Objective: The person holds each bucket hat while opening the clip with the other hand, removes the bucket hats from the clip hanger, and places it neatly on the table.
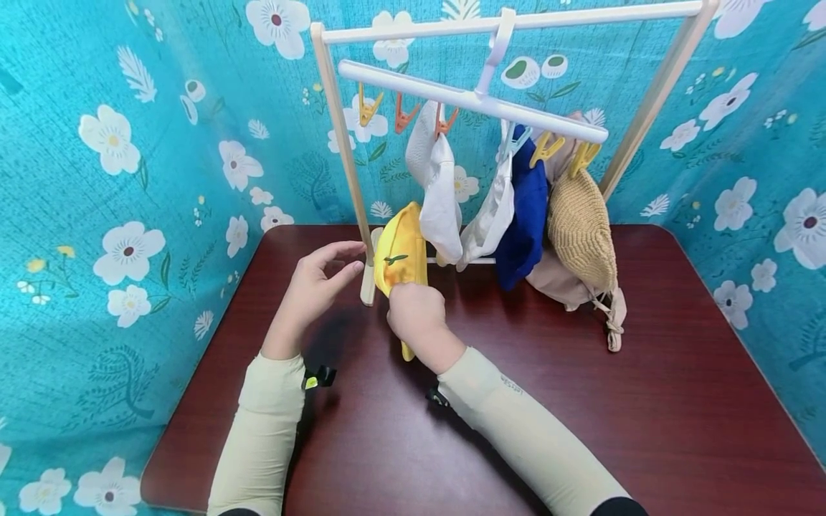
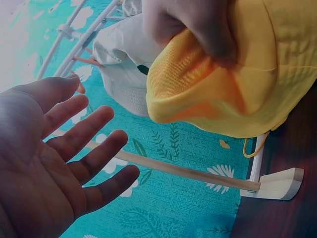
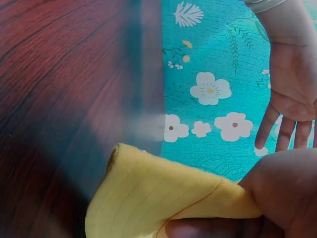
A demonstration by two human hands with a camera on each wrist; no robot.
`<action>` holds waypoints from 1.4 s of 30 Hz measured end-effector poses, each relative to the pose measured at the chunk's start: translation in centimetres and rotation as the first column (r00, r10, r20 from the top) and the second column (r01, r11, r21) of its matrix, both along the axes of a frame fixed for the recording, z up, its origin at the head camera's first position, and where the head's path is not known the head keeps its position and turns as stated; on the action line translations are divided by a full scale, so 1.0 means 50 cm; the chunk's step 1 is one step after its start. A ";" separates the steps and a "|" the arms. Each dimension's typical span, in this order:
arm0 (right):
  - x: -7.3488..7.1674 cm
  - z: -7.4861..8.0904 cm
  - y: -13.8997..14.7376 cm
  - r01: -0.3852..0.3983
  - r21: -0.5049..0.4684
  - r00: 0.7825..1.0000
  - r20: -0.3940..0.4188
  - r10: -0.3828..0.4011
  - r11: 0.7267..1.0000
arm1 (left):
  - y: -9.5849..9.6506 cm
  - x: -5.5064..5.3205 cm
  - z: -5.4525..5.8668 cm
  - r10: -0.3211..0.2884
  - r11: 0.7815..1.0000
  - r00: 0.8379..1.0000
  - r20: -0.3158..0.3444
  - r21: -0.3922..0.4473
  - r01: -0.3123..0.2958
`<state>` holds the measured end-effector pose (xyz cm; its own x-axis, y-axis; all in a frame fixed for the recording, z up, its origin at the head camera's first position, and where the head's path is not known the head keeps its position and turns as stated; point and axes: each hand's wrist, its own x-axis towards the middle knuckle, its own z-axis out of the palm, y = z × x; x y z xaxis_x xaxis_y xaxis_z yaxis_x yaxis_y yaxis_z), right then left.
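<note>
My right hand (image 1: 418, 314) grips a yellow cloth hat (image 1: 401, 247) in front of the rack's left post, its fingers curled on the fabric. A small green stitched mark shows on the hat, and in the left wrist view a thin yellow cord hangs from its brim. Left of the hat, my left hand (image 1: 320, 279) is raised with fingers spread and nothing in them. Above hangs a white hanger bar (image 1: 471, 100) with coloured clips; an orange clip (image 1: 405, 113) and a yellow clip (image 1: 369, 106) on its left end hold nothing. A white hat (image 1: 442, 193) hangs just right of the yellow one.
A wooden rack (image 1: 340, 129) stands on the dark red table (image 1: 361, 444). Further right hang another white hat (image 1: 490, 222), a blue hat (image 1: 524, 215) and a woven straw hat (image 1: 581, 229), with a beige cloth (image 1: 560, 276) beneath. Floral turquoise fabric (image 1: 161, 179) surrounds the table.
</note>
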<state>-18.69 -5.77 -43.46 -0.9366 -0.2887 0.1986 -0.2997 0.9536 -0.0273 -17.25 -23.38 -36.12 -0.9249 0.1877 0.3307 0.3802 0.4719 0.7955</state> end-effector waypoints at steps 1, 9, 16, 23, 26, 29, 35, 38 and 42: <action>-0.001 0.000 -0.001 -0.008 0.001 1.000 0.007 0.008 1.000 | 0.000 0.000 -0.002 0.001 1.000 1.000 0.002 0.002 -0.001; -0.003 0.014 0.011 0.084 0.011 0.996 -0.007 -0.083 0.996 | -0.019 -0.035 -0.048 0.010 1.000 1.000 0.005 -0.004 -0.010; 0.010 0.026 0.017 0.202 -0.009 0.964 -0.172 -0.201 0.979 | -0.029 -0.040 -0.055 -0.020 1.000 1.000 -0.015 -0.019 0.020; 0.019 0.019 0.003 0.164 0.047 0.965 -0.217 -0.150 0.985 | -0.033 -0.037 -0.052 -0.018 1.000 1.000 -0.020 -0.026 0.017; 0.021 0.001 -0.009 0.125 0.066 0.967 -0.233 -0.106 0.990 | -0.035 -0.034 -0.049 -0.012 1.000 1.000 -0.018 -0.019 0.011; 0.021 -0.012 -0.021 0.086 0.072 0.960 -0.273 -0.063 0.994 | -0.036 -0.032 -0.046 -0.002 1.000 1.000 -0.007 -0.013 0.002; 0.019 -0.018 -0.037 0.044 0.084 0.958 -0.287 -0.018 0.996 | -0.035 -0.029 -0.037 0.018 1.000 1.000 0.003 -0.024 -0.018; 0.016 -0.015 -0.036 0.032 0.075 0.968 -0.249 -0.012 0.997 | -0.031 -0.021 -0.025 0.024 0.999 1.000 0.008 -0.032 -0.024; 0.006 0.004 -0.015 0.076 0.030 0.986 -0.152 -0.071 0.997 | -0.020 0.000 0.001 0.023 0.999 1.000 0.004 -0.036 -0.023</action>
<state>-18.37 -6.50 -43.26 -0.9158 -0.2299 0.3294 -0.2271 0.9727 0.0474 -17.24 -24.39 -36.04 -0.9305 0.1777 0.3203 0.3655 0.5089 0.7794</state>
